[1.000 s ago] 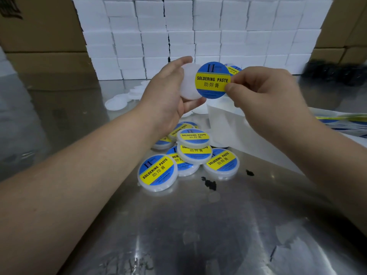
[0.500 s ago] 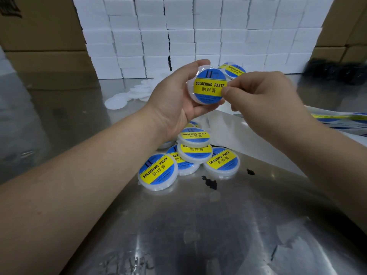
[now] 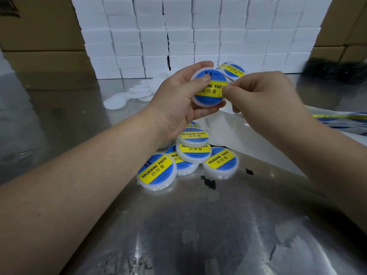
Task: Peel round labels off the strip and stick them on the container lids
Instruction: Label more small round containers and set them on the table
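My left hand (image 3: 176,104) grips a white round lid (image 3: 206,103) in the air, thumb pressing the top of its blue and yellow round label (image 3: 210,90). My right hand (image 3: 264,100) pinches the label's right edge with thumb and forefinger. Behind them the label strip (image 3: 233,70) curls up with more labels on it. Its white backing paper (image 3: 238,133) trails down to the right across the table. Several labelled lids (image 3: 156,172) lie in a pile below my hands. Bare white lids (image 3: 115,102) lie at the back left.
The steel table (image 3: 198,225) has black specks (image 3: 208,182) near the pile. A wall of white boxes (image 3: 198,34) stands at the back, with brown cartons (image 3: 39,36) to the left and right. Another label strip (image 3: 341,119) lies at the far right.
The label, held beside the bare lid a second ago, now lies on the lid. My left thumb has come onto its top and both hands have dropped slightly.
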A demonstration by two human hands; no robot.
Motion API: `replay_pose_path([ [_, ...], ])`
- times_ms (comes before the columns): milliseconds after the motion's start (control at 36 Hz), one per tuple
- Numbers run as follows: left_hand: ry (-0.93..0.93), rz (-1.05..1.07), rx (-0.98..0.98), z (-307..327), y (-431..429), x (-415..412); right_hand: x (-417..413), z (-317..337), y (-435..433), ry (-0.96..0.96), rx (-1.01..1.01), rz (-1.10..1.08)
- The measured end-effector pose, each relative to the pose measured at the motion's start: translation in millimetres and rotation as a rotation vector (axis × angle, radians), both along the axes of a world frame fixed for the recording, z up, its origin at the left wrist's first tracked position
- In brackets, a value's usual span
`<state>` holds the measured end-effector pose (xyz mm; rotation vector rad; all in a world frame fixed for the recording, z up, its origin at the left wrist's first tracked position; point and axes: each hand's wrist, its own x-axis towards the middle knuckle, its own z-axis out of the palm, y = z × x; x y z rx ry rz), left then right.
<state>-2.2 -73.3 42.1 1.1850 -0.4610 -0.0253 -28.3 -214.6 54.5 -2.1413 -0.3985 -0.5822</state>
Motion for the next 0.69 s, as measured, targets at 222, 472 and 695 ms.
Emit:
replay_pose_path([
  [222, -0.009, 0.027, 0.013, -1.0, -1.1, -0.3, 1.6, 0.3, -1.3, 0.012, -0.009, -0.015],
  [472, -0.020, 0.047, 0.050, -1.5, -0.4, 0.2, 1.2, 2.3, -0.8, 0.019, -0.029, 0.002],
  [695, -0.021, 0.053, 0.069, -2.1, -0.7, 0.3, 1.3, 2.0, -1.1, 0.032, -0.020, -0.008],
])
